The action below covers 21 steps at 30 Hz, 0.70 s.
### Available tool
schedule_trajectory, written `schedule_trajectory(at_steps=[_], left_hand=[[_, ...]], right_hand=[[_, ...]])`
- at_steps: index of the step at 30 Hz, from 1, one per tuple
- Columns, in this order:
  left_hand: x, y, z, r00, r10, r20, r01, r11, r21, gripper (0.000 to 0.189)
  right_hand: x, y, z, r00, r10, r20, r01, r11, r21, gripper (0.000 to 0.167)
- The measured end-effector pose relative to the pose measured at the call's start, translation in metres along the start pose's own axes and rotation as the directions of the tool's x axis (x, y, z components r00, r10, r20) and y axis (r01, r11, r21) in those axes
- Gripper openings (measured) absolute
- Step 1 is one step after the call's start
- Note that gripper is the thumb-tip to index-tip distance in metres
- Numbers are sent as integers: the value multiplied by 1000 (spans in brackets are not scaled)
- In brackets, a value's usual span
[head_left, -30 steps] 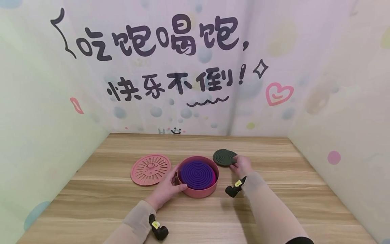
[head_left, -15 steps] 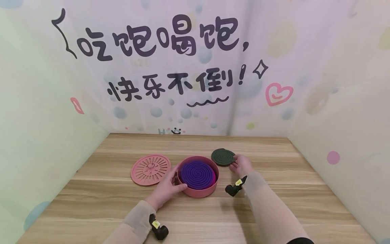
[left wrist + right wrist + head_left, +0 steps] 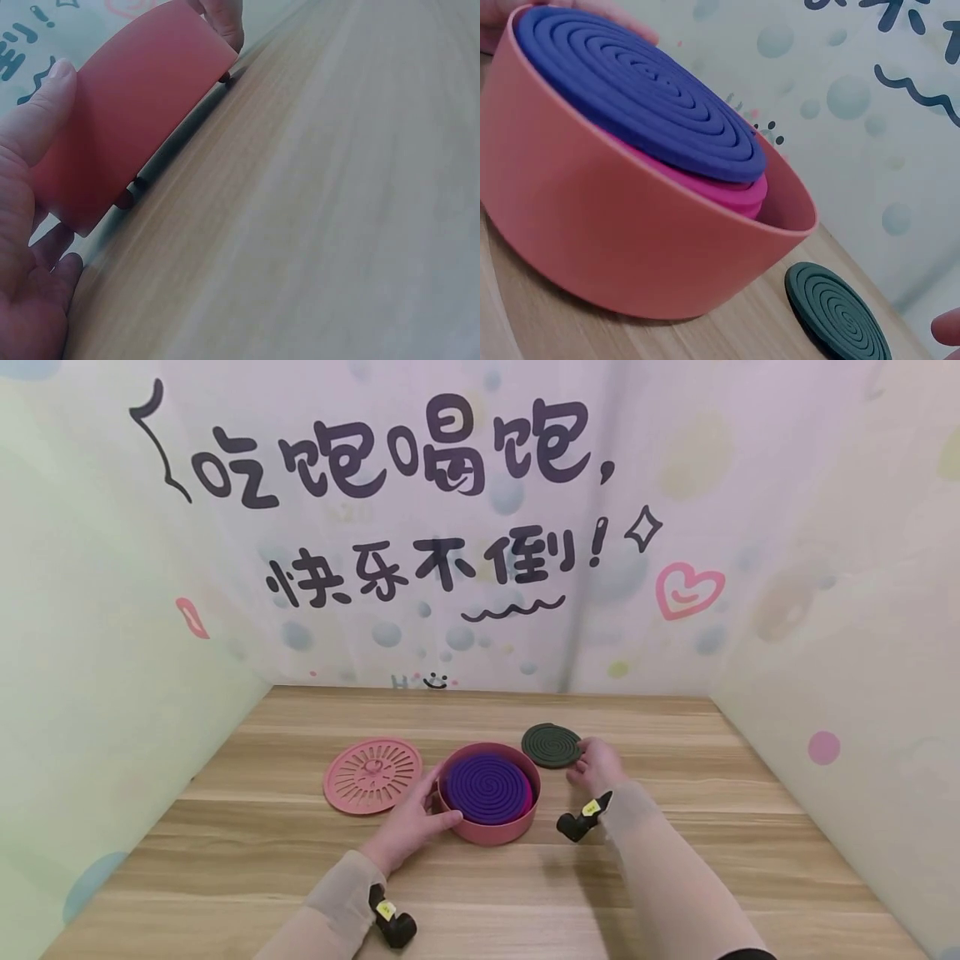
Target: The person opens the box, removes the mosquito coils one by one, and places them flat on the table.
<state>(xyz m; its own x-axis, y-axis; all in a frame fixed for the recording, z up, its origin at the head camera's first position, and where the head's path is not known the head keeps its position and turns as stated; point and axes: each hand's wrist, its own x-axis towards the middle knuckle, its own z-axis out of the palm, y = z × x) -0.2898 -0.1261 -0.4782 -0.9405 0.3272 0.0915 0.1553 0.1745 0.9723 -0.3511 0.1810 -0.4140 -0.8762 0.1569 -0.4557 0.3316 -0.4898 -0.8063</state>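
A round pink mosquito coil tin (image 3: pixel 491 833) stands on the table, its slotted pink lid (image 3: pixel 345 777) lying to its left. My left hand (image 3: pixel 408 827) grips the tin's left side, thumb at the front and fingers behind; the left wrist view shows the thumb (image 3: pixel 45 112) against the wall. Inside the tin, a blue-purple mosquito coil (image 3: pixel 660 82) lies on top of a bright pink coil (image 3: pixel 735 196). A dark green coil (image 3: pixel 550 746) lies flat behind and right of the tin. My right hand (image 3: pixel 600 767) is at its right edge, fingers loosely bent; contact is hard to tell.
The wood-grain table (image 3: pixel 480 902) runs back to a white printed curtain (image 3: pixel 465 652) with black lettering. Similar pale walls close off both sides. A small black camera is strapped at each wrist.
The green coil has shifted very slightly left and back, and my right fingers have drawn off to its edge. My left hand and the tin hold still.
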Motion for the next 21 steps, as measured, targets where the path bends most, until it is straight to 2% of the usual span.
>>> schedule_trajectory(at_steps=[3,6,11,15,21], left_hand=[[0,-1,0,1000,1,0,-1,1000,4,89],[1,-2,-1,1000,6,2,-6,1000,1,89],[2,-3,0,1000,16,3,-16,1000,1,88],[1,-2,0,1000,20,4,-20,1000,-3,87],[0,-1,0,1000,23,1,-23,1000,-8,86]], right_hand=[[0,1,-2,1000,-14,-16,14,1000,-20,60],[-1,4,-3,999,-47,0,47,997,-59,56],[-8,10,0,991,-105,85,115,985,-125,57],[-18,12,5,974,-150,172,179,970,-167,60],[-36,13,14,943,-225,247,272,946,-177,61]])
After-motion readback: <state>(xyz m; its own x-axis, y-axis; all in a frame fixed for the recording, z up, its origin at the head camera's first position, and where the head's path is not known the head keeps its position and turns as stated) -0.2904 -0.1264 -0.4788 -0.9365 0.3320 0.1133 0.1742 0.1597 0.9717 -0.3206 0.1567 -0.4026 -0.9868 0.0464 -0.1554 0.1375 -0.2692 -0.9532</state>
